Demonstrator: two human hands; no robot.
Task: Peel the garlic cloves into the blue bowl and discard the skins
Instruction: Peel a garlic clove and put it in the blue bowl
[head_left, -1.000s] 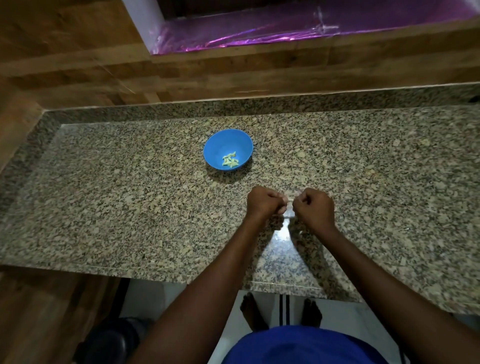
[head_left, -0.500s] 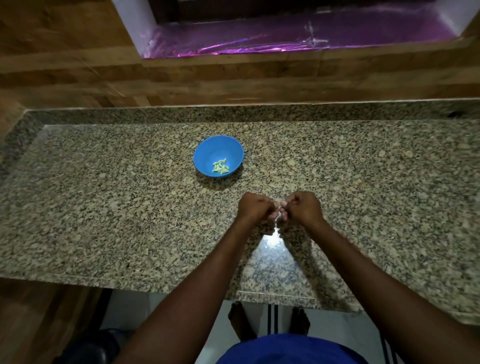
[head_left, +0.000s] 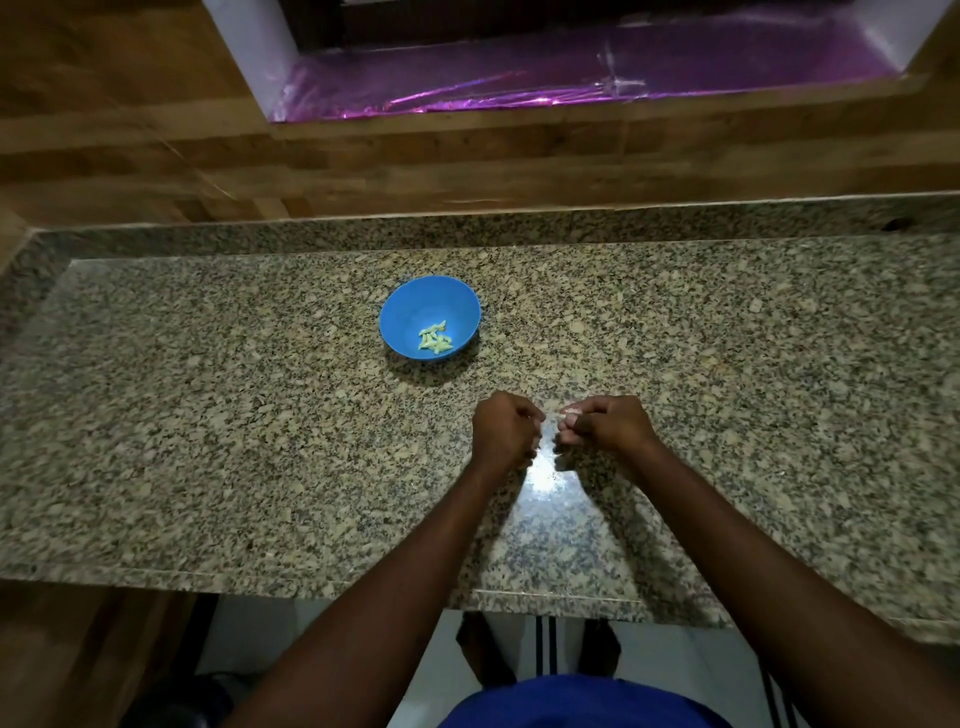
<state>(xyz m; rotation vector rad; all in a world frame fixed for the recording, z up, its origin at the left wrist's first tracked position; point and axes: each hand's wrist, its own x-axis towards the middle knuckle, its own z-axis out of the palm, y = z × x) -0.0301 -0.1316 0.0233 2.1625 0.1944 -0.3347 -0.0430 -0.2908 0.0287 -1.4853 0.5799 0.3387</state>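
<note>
The blue bowl (head_left: 415, 304) stands on the granite counter with several pale peeled garlic cloves (head_left: 435, 340) in its bottom. Both hands hover close together just in front of the bowl, over a bright reflection on the counter. My right hand (head_left: 610, 426) pinches a small pale garlic clove (head_left: 571, 412) at its fingertips. My left hand (head_left: 506, 434) is curled into a fist a finger's width to the left of it. Its fingertips seem to pinch a bit of garlic skin, mostly hidden.
The speckled granite counter (head_left: 234, 415) stretches wide to both sides, with its front edge near my body. A wooden wall (head_left: 467, 166) and a ledge lined with purple foil (head_left: 571, 88) rise behind it. My feet show on the floor below.
The hands touched half a second ago with something pale between them. They have since drawn slightly apart. The bowl has not moved on the counter.
</note>
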